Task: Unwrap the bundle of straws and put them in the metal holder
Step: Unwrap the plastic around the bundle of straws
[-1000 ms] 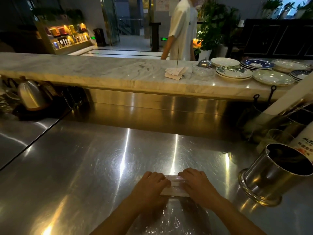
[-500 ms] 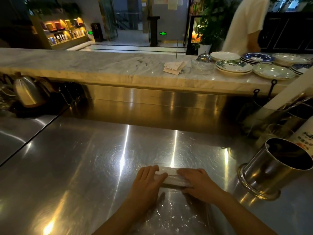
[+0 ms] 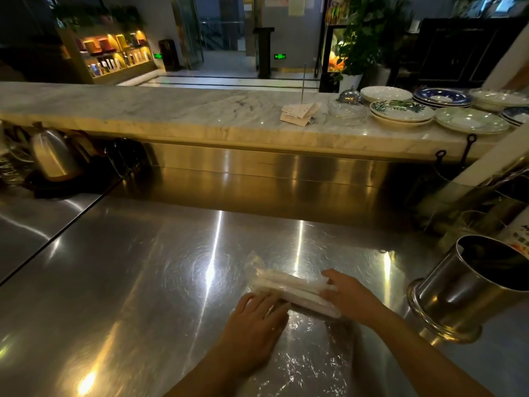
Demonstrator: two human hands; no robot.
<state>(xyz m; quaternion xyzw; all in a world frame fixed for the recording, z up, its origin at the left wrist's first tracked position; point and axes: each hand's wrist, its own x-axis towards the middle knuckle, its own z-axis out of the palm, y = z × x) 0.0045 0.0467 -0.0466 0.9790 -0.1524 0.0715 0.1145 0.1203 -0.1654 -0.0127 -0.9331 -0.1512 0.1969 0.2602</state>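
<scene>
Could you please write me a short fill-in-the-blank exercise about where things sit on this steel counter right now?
1. The white bundle of straws lies on the ____ steel counter.
2. The left hand rests flat on crinkled clear ____ wrap.
3. The shiny cylindrical metal holder stands to the ____ of the right hand.
4. Patterned ____ are stacked on the marble ledge.

Missing words: stainless; plastic; right; plates
</scene>
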